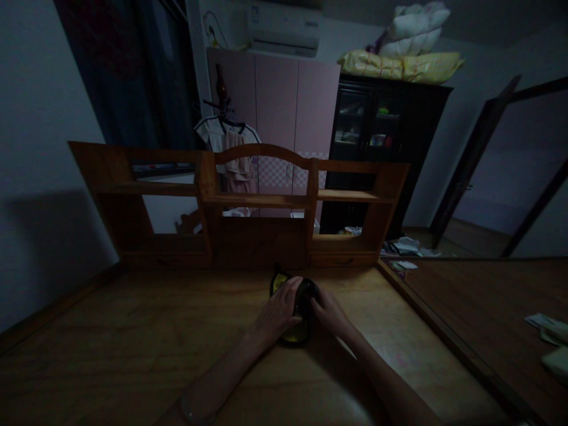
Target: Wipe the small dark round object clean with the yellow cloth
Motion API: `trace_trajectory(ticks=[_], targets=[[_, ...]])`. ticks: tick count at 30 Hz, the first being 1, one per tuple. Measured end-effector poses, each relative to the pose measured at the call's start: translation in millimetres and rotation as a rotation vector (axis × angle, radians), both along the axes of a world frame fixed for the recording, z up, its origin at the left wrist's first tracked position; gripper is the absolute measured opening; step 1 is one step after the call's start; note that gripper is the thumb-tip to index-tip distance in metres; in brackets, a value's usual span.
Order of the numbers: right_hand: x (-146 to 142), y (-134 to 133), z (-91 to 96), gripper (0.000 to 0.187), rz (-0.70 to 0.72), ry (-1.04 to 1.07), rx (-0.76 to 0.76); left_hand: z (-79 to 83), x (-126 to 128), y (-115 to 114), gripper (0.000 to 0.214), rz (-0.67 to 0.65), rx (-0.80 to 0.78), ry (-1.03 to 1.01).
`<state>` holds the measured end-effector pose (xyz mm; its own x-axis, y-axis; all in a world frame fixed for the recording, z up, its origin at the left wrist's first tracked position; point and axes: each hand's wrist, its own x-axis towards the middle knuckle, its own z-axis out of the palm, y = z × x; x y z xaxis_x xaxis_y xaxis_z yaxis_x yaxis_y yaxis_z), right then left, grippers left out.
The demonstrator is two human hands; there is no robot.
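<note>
A small black and yellow object point(296, 332) lies on the wooden desk point(133, 343), just in front of the desk's shelf unit. My left hand point(279, 307) rests on top of it, fingers curled over its left side. Across from it, my right hand point(327, 310) grips the dark right side with bent fingers. In the dim light I cannot make out what the object is. Both forearms reach in from the bottom edge of the head view.
A wooden shelf unit point(261, 201) with open compartments stands along the back of the desk. A second wooden surface point(488, 307) with papers point(548, 331) adjoins on the right. Beyond are a pink wardrobe point(288, 118), a dark cabinet point(381, 136) and an open door point(470, 160).
</note>
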<state>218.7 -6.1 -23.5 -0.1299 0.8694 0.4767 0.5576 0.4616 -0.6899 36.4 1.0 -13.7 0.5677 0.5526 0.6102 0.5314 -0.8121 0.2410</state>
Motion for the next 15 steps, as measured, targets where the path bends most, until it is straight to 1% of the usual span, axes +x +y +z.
trace_trajectory(ticks=[3,5,10,12,15], targets=[[-3.6,-0.2,-2.7,0.034,-0.076,-0.003,0.041,0.7,-0.7,1.1,0.097,-0.028,-0.005,0.001],[-6.1,-1.8,-1.3,0.032,-0.101,0.003,0.065,3.7,-1.2,0.2,0.094,-0.05,-0.002,-0.009],[-6.0,-8.5,10.5,0.024,-0.084,0.012,0.066,12.8,-2.7,-5.5,0.086,-0.074,0.012,-0.016],[-4.1,-9.9,13.9,0.024,-0.082,-0.018,0.073,14.0,-2.7,-7.5,0.089,-0.047,0.014,-0.009],[-2.6,-10.2,14.8,0.027,-0.111,-0.09,0.102,12.6,-1.5,-8.6,0.1,0.004,0.015,0.002]])
